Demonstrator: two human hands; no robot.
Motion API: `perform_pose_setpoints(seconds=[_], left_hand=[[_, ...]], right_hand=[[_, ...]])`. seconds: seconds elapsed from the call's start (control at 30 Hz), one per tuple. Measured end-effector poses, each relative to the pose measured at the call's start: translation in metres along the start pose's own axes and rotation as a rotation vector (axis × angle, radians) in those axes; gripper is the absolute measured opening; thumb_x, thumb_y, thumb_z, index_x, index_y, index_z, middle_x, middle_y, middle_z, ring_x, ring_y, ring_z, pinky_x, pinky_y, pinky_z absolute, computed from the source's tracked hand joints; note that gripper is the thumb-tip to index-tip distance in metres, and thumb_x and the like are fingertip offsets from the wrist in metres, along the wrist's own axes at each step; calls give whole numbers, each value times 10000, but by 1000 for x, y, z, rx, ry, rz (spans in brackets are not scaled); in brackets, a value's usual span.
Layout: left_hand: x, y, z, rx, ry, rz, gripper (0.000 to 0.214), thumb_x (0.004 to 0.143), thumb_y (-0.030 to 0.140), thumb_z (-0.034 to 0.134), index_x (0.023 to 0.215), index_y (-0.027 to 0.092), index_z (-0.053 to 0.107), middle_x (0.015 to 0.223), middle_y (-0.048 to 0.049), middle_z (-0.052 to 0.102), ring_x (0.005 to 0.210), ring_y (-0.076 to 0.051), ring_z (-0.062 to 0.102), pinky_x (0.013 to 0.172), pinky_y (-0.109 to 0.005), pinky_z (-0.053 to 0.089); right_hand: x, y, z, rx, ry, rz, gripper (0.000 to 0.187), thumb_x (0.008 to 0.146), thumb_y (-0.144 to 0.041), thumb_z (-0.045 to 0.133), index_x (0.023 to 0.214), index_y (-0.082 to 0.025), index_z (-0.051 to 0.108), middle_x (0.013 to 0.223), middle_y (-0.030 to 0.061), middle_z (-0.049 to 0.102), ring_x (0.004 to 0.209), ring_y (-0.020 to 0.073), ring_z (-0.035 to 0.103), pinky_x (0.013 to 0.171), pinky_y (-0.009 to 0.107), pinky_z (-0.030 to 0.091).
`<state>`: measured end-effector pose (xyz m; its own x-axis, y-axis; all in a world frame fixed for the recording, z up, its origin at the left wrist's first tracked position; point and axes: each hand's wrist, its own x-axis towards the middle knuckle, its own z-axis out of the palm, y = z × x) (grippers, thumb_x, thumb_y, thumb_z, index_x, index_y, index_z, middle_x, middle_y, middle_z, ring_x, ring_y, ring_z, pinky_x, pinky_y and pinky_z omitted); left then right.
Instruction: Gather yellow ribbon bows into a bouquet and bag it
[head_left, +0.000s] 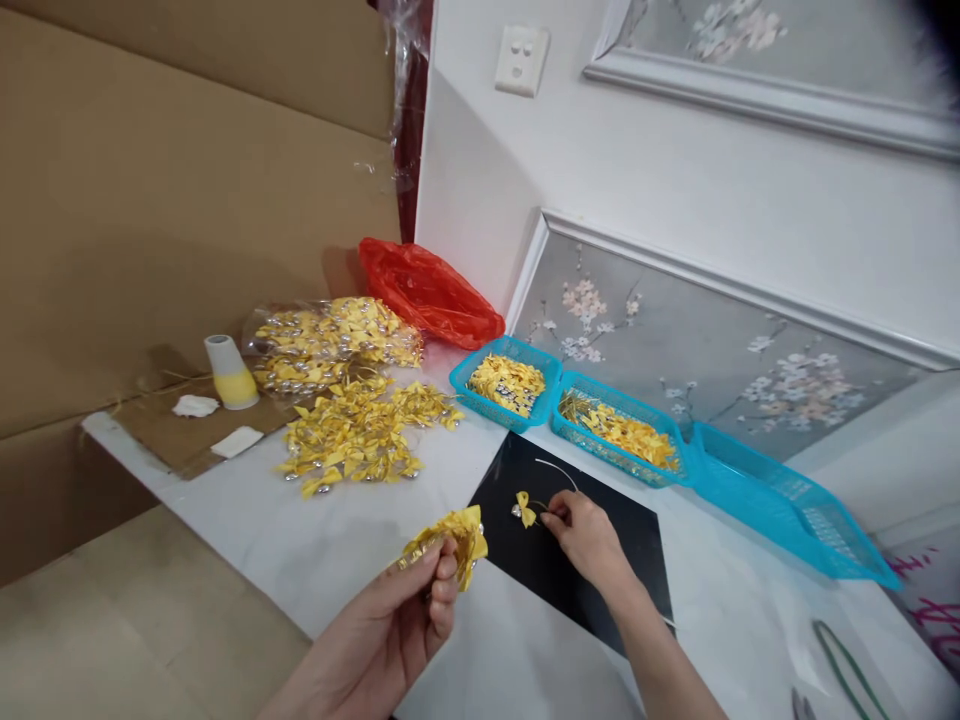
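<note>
While the left hand fingers pinch a yellow bow bundle, the right hand fingers nip a wired bow just beyond them; no readable writing shows.

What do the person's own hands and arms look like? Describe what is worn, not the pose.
Both are bare. The left hand shows no glove, ring or watch, and its wrist runs out of the picture with no sleeve in sight. The right hand is likewise ungloved and unadorned; the right forearm is uncovered as far as the bottom edge, so any sleeve ends higher up, out of view. No markings show.
</note>
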<state>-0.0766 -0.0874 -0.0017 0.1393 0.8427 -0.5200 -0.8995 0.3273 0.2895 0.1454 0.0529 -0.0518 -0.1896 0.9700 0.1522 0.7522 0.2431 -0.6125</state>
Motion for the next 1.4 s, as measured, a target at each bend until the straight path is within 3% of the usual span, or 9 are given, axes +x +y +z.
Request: perform_pose_setpoints(seconds=[0.17,0.43,0.67,0.93,1.1,1.27,1.4], left_hand=[[0,2,-2,18,-11,-16,53,796,97,643,842,71,644,784,-21,542,598,-60,525,517,-177,506],[2,1,3,54,29,25,136,793,125,655,922,81,648,872,-41,604,592,-57,545,484,-163,498],[6,0,4,38,68,61,225,796,100,645,1021,91,649,975,-65,650,605,-59,581,491,-159,515],[5,0,9,50,80,92,211,807,90,630,1014,53,653,970,-94,657,646,-74,613,543,-160,545],[5,-6,8,54,81,64,221,800,97,643,1017,54,654,976,-109,663,634,-73,617,538,-159,547],[7,-13,5,65,75,61,77,818,63,605,869,49,660,748,-68,640,570,-72,600,513,-161,536],[6,-13,3,-1,55,51,110,855,55,542,826,53,648,685,-55,611,554,-72,598,519,-162,535]], right_hand=[[-7,-16,4,39,-18,-27,123,785,-172,512,680,-216,557,637,-5,563,573,163,514,555,264,335],[-23,-50,-19,264,-83,-160,211,865,-283,502,1016,-210,630,748,6,667,686,166,598,641,263,453],[-37,-76,-43,173,-142,-320,277,866,-149,494,1019,-274,688,950,4,700,848,176,644,753,290,489],[-41,-84,-55,143,-198,-565,359,864,-20,352,876,-211,656,896,24,660,845,158,617,723,283,502],[-40,-96,-46,169,-206,-690,370,862,-5,372,918,-217,669,1015,46,651,932,162,609,785,292,520],[-45,-113,-23,129,-169,-790,322,850,-15,427,944,-205,669,1029,71,643,941,183,591,808,329,519],[-51,-120,-13,61,-210,-815,316,829,-13,472,1037,-190,630,1007,71,648,965,206,567,845,366,503]])
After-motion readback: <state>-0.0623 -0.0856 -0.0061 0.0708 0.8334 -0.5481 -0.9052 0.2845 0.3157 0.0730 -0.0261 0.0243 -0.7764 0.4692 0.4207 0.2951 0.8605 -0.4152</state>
